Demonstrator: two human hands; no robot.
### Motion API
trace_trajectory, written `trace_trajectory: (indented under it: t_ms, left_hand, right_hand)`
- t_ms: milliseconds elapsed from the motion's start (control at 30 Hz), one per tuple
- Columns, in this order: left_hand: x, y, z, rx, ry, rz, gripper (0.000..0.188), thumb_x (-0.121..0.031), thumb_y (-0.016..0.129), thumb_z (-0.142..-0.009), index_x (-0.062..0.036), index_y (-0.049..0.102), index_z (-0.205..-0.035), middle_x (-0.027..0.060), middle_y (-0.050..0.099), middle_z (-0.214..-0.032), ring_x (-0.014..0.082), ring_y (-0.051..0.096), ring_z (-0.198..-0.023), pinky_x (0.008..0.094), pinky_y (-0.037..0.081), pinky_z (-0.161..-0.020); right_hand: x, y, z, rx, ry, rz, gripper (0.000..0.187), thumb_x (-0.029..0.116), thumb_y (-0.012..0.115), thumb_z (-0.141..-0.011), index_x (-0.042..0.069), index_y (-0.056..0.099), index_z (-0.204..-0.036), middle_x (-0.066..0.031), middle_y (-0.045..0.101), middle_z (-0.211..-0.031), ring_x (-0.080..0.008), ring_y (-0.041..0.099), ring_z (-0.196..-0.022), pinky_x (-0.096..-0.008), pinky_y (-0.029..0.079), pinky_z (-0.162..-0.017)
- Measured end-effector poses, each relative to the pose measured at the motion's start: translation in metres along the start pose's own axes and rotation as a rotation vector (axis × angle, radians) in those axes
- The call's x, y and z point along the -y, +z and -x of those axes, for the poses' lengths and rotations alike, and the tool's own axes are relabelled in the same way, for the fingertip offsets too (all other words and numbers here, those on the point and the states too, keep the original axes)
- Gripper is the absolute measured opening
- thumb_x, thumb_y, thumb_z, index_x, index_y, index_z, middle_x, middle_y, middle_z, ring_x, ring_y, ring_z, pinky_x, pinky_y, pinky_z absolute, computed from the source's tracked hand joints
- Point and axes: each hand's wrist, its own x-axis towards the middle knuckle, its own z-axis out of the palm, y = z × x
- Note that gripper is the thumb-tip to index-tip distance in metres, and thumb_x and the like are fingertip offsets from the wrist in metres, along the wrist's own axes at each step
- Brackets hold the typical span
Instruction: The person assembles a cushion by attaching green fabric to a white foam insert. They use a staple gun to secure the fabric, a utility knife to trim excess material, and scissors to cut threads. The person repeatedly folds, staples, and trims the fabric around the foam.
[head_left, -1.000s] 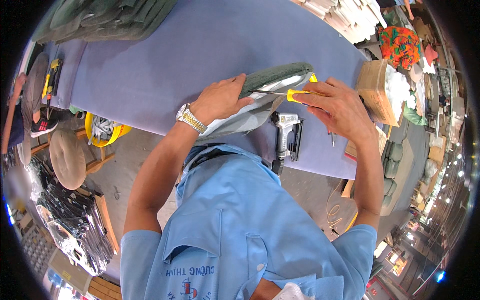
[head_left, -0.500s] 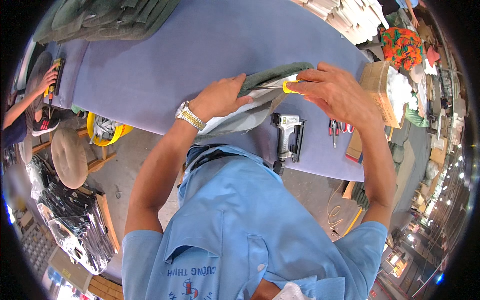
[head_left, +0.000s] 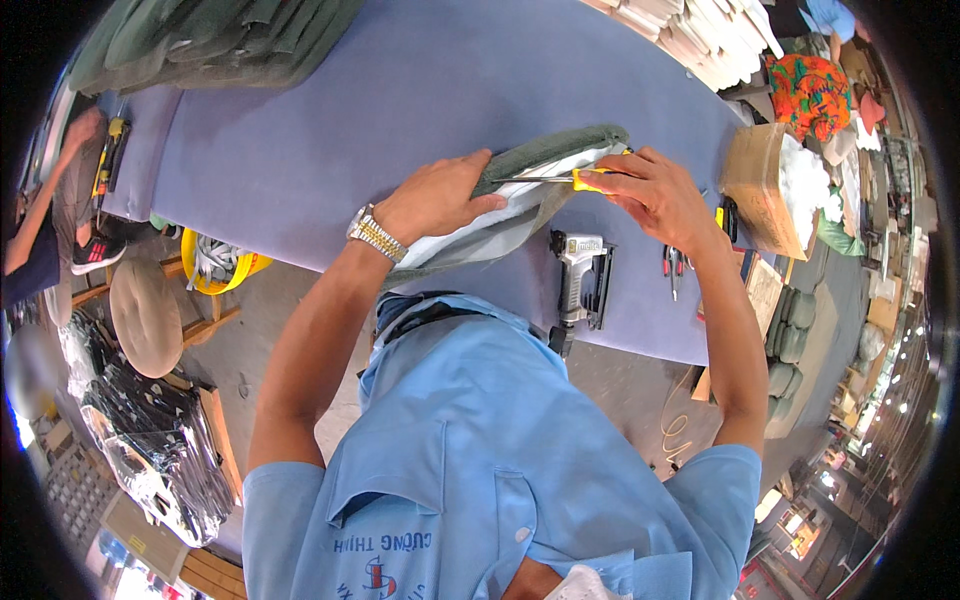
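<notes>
A green fabric-covered pad, its white inner side partly showing, is held on edge near the front of the blue-covered table. My left hand, with a watch on its wrist, is closed on the pad's left part, thumb on the near side and fingers over the far side. In my right hand is a yellow-handled screwdriver. Its thin metal shaft lies along the pad's white side and points left toward my left thumb. Just below the pad, a silver staple gun lies on the table.
Red-handled pliers lie right of the staple gun. A cardboard box with white stuffing stands at the right edge. Green pads are piled far left, white pieces far right. Another person's arm and a yellow bucket are left.
My right hand has shifted slightly left and down, and its forearm has come inward. More of the screwdriver's shaft shows beside the pad. My left hand keeps its hold.
</notes>
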Motion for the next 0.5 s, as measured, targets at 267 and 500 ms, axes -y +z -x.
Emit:
trace_trajectory:
  t_ms: [267,500]
  left_hand:
    - [-0.001,0.003,0.000,0.020,-0.023,-0.013,0.055,-0.042,0.066,-0.098,0.0027,0.055,-0.128,0.0278,0.068,-0.118,0.0443,0.065,-0.112,0.0535,0.051,-0.093]
    - [-0.011,-0.001,0.001,0.064,-0.040,-0.030,0.068,-0.042,0.064,-0.099,0.0061,0.047,-0.144,0.0325,0.064,-0.128,0.0467,0.062,-0.119,0.0522,0.049,-0.101]
  right_hand:
    - [0.021,-0.036,-0.012,0.071,-0.015,0.134,0.046,0.002,0.072,-0.082,0.023,0.075,-0.122,0.0027,0.071,-0.119,-0.0240,0.063,-0.098,-0.0366,0.056,-0.085]
    - [0.037,-0.045,-0.012,0.067,-0.025,0.216,0.051,-0.001,0.071,-0.080,0.023,0.074,-0.124,0.0022,0.071,-0.119,-0.0249,0.061,-0.093,-0.0389,0.055,-0.081]
